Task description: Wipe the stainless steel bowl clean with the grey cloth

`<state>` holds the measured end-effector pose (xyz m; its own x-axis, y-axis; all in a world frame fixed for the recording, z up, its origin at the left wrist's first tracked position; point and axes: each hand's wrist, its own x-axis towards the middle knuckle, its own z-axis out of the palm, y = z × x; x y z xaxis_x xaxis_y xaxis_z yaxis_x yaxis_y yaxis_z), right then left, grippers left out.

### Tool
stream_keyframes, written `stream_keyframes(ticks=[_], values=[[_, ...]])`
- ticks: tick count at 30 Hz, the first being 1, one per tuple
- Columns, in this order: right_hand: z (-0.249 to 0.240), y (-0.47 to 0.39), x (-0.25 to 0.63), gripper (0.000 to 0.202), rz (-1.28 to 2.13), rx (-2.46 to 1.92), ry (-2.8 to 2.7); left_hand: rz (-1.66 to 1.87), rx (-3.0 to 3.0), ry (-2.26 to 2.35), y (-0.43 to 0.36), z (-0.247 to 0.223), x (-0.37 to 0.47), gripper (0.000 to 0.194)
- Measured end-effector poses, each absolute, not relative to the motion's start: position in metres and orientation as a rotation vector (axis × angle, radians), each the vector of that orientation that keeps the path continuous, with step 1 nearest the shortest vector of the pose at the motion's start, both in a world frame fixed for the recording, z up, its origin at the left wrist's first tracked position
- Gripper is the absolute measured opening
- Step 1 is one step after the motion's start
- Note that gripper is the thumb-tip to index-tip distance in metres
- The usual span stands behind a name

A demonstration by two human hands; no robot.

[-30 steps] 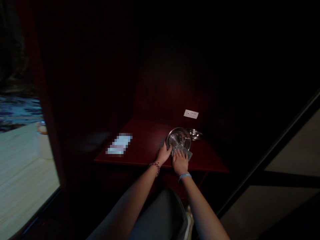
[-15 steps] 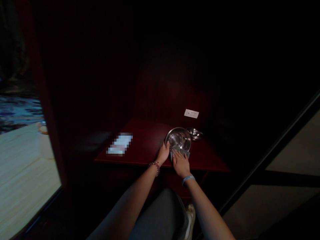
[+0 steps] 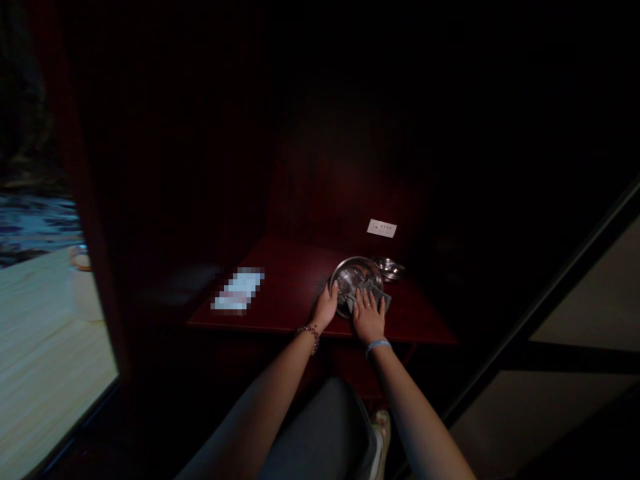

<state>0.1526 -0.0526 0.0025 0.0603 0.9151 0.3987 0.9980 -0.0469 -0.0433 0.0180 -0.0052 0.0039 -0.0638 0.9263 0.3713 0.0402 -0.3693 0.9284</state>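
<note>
A shiny metal bowl (image 3: 351, 272) sits tilted toward me near the front of the dark red desk. My left hand (image 3: 326, 307) grips its left rim, thumb on the inside. My right hand (image 3: 369, 319) presses a grey cloth (image 3: 383, 301) against the bowl's lower right inside and rim, its fingers spread over the cloth. Just behind the bowl on the right are more metal bowls (image 3: 391, 268), apparently stacked.
On the desk (image 3: 285, 280), a pixelated bright rectangle (image 3: 240, 289) lies at the left. A white socket plate (image 3: 382, 229) is on the back panel. Further left, beyond a dark upright panel, a pale surface (image 3: 45, 353) bears a whitish container (image 3: 86, 293).
My right hand and the cloth have moved to the right and slightly up along the bowl's rim. My left hand keeps its hold on the left rim.
</note>
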Motion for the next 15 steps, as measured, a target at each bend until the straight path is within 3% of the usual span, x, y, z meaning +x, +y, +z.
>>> stream_keyframes(ticks=[15], values=[[0.011,-0.02,0.142,0.057,-0.262,-1.833,-1.924,1.551,1.446,1.043,-0.005,0.004,0.019,0.042]])
